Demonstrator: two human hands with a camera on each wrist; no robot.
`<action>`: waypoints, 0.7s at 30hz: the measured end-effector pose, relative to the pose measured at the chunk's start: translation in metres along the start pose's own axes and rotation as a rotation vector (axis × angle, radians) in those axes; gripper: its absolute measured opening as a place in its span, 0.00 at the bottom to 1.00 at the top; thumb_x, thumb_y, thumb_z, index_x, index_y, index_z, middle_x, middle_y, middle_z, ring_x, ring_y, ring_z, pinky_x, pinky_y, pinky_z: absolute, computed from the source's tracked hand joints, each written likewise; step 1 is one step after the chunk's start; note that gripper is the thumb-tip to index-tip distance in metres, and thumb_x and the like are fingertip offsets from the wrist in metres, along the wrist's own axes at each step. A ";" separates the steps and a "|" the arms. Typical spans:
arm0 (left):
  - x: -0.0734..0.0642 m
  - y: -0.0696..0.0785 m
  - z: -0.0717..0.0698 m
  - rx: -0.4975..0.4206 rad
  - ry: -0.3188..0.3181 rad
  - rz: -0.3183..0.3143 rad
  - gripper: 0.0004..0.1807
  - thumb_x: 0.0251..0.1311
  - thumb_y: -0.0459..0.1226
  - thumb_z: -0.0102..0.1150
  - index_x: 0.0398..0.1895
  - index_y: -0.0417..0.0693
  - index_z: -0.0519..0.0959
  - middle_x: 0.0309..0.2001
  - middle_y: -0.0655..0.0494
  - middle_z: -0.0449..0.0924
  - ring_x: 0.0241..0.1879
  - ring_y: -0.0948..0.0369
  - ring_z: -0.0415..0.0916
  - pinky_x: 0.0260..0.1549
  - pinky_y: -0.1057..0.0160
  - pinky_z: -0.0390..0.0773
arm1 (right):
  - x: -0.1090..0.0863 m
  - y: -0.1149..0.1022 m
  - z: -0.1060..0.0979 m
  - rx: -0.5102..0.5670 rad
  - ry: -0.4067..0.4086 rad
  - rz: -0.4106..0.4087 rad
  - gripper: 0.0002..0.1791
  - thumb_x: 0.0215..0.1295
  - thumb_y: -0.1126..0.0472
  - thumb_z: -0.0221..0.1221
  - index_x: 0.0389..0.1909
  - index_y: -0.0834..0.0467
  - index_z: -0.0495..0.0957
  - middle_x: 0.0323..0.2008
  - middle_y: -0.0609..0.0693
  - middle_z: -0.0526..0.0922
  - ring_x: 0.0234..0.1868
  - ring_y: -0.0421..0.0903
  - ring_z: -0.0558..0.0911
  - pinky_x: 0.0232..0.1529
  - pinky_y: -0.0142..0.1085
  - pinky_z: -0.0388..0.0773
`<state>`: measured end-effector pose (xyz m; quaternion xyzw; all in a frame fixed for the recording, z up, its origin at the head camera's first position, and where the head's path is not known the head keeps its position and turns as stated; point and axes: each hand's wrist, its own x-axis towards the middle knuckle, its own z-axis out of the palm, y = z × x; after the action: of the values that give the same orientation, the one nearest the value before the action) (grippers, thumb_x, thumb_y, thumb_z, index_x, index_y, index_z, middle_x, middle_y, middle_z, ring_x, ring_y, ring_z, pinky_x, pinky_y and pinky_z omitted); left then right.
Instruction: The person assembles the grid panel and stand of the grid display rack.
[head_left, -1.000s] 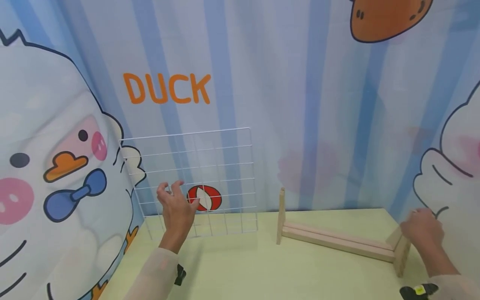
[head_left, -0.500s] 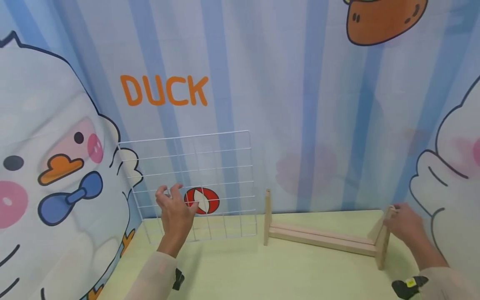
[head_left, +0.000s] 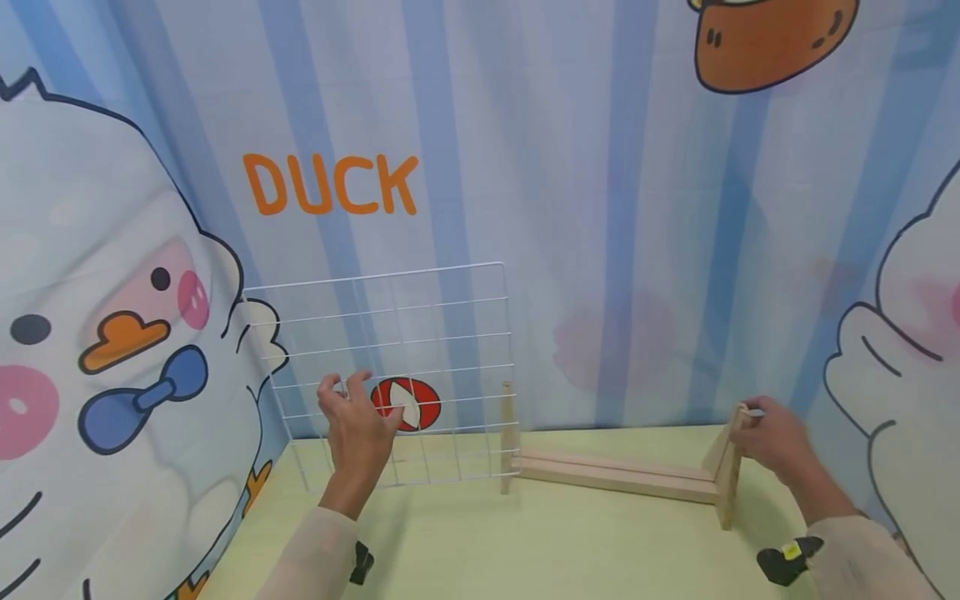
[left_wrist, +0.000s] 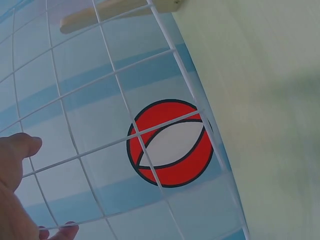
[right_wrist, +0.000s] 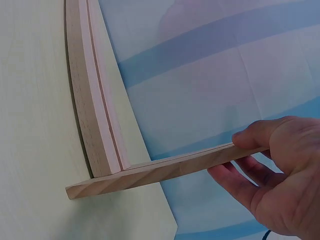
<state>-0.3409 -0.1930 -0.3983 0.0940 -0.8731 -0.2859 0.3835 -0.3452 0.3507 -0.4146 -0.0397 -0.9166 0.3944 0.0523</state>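
Observation:
In the head view a white wire grid panel (head_left: 450,340) stands upright at the left back of the table, facing me. My left hand (head_left: 360,442) grips it low on its face, and in the left wrist view the thumb and fingertips wrap around its wires. On the right is a wooden stand (head_left: 622,479): a long grooved bar between two upright end boards. My right hand (head_left: 776,437) pinches the top of its right end board (right_wrist: 155,175), thumb on one side and fingers on the other. The left end board (head_left: 507,479) overlaps the grid's right edge from behind in the head view.
Pale yellow tabletop (head_left: 570,550) lies under both things. A blue-striped curtain (head_left: 570,208) with duck prints and the word DUCK hangs right behind the table and around its sides. A dark strap piece sits at each wrist.
The right hand has moved the wooden stand leftward along the table until its left end meets the grid's right edge in view. The left hand and the grid stay nearly in place.

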 end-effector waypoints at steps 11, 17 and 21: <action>-0.003 0.007 0.003 -0.029 -0.042 -0.017 0.36 0.53 0.37 0.77 0.64 0.48 0.69 0.71 0.42 0.53 0.40 0.43 0.78 0.32 0.49 0.86 | 0.018 -0.018 0.029 0.057 -0.065 0.011 0.35 0.70 0.65 0.57 0.72 0.74 0.54 0.63 0.80 0.68 0.60 0.72 0.77 0.47 0.49 0.86; -0.002 0.012 0.007 -0.050 -0.042 -0.014 0.35 0.52 0.35 0.77 0.63 0.48 0.70 0.71 0.43 0.53 0.43 0.41 0.78 0.34 0.46 0.87 | 0.026 -0.035 0.048 0.072 -0.069 0.013 0.34 0.69 0.68 0.56 0.72 0.74 0.54 0.62 0.79 0.68 0.60 0.72 0.77 0.47 0.48 0.86; -0.003 0.016 0.008 -0.053 -0.032 0.001 0.35 0.51 0.35 0.76 0.62 0.47 0.70 0.70 0.42 0.54 0.40 0.42 0.78 0.30 0.47 0.86 | 0.031 -0.045 0.060 0.084 -0.069 -0.001 0.34 0.70 0.68 0.55 0.72 0.73 0.55 0.61 0.78 0.69 0.59 0.71 0.78 0.46 0.47 0.86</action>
<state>-0.3436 -0.1750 -0.3952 0.0788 -0.8714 -0.3101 0.3720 -0.3850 0.2801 -0.4212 -0.0234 -0.9004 0.4338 0.0224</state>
